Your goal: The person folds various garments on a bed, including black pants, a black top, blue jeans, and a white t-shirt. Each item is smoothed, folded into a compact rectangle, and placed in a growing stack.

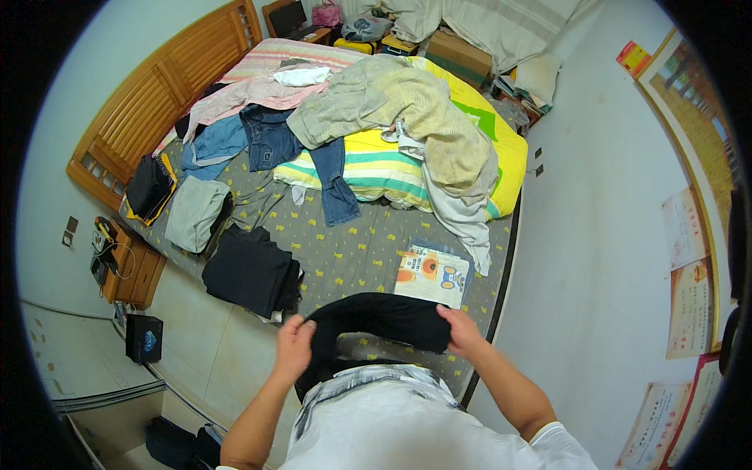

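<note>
A black garment (382, 314) is stretched between my two hands, just in front of my body and above the near edge of the bed. My left hand (295, 346) grips it at one side, and my right hand (461, 333) pinches its other end. Part of the cloth hangs down and is hidden by my white shirt. Beyond my left hand lies a stack of folded black clothes (249, 270). A folded white cloth with a printed cartoon bear (432, 273) lies flat on the bed beyond my right hand.
Blue jeans (335, 182), a beige blanket (376, 94) and a yellow-green striped quilt (358, 170) are heaped across the bed's far half. Folded grey clothes (197, 211) and a black-and-yellow pile (150, 191) lie left. A wooden nightstand (138, 267) and black box (144, 339) stand beyond the bed's left side.
</note>
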`<state>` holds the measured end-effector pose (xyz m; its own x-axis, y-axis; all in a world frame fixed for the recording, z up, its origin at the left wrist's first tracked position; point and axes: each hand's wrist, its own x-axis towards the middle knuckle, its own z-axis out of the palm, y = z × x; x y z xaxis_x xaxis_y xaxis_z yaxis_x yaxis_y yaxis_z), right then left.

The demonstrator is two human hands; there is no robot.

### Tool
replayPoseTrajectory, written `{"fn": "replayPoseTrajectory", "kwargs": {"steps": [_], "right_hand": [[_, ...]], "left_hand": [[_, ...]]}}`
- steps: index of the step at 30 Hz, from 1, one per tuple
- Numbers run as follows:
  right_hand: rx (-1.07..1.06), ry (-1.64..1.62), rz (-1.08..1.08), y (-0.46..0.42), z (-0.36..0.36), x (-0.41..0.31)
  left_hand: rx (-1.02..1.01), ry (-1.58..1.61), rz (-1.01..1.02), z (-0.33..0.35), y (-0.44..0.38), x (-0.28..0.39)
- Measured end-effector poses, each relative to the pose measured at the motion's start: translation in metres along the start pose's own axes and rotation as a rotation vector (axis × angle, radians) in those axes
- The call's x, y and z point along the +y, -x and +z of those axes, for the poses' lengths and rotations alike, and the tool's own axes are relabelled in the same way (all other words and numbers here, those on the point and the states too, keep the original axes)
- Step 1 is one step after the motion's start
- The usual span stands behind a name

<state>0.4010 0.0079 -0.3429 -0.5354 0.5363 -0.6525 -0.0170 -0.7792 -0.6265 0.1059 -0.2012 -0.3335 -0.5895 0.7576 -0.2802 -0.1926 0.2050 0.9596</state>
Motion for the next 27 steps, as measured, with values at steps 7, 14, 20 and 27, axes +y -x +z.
{"fn": "replayPoseTrajectory", "kwargs": {"steps": [7, 14, 20, 27], "right_hand": [[-0.278, 0.532, -0.339, -0.002, 0.092, 0.057], [-0.436, 0.637, -0.414, 0.002, 0.1, 0.042], [-0.537, 0.707, -0.511, 0.001, 0.123, 0.018], [-0.834, 0.823, -0.509, 0.004, 0.146, -0.032]], "left_hand": [[-0.417, -0.41, 0.396, 0.082, 0.023, 0.036], [-0.498, 0.115, -0.023, 0.037, 0.045, 0.037], [-0.061, 0.07, 0.222, -0.014, 0.004, 0.019], [-0.601, 0.051, -0.117, -0.013, -0.036, 0.003]]}}
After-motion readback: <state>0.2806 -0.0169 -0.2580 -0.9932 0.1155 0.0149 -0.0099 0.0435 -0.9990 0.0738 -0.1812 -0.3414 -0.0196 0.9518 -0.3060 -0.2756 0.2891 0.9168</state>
